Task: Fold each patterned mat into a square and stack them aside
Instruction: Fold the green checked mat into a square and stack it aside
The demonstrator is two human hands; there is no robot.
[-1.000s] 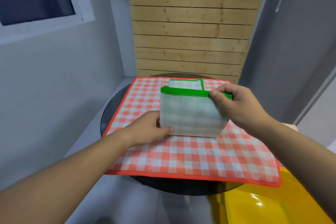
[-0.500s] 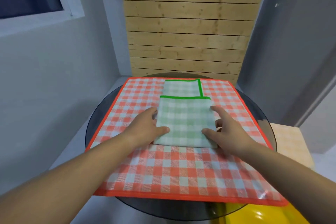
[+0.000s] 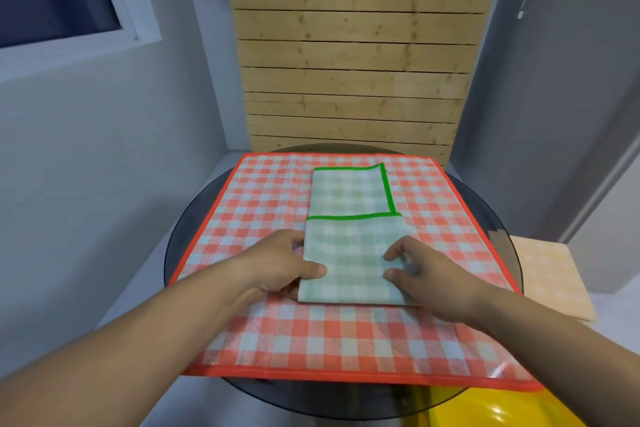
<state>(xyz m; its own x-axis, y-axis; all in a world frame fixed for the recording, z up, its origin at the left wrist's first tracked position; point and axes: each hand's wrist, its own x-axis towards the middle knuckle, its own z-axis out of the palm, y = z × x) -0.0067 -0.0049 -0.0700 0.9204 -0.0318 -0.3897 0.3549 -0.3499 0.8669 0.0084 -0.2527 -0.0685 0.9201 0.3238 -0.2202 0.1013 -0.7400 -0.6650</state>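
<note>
A green checked mat with a bright green border lies partly folded on top of a large red checked mat, which is spread flat over a round dark glass table. The green mat's near half is folded over; its far part still shows the green edging. My left hand grips the folded part's left edge, thumb on top and fingers beneath. My right hand rests on the folded part's right side, fingers curled and pressing down.
A folded yellow checked mat lies on a surface to the right of the table. A yellow object sits below the table's near right edge. A wooden slat panel stands behind the table, grey walls on both sides.
The raised green flap was laid down flat. My right hand let go of the green border and came to rest on the folded part. My left hand stayed at the left edge.
</note>
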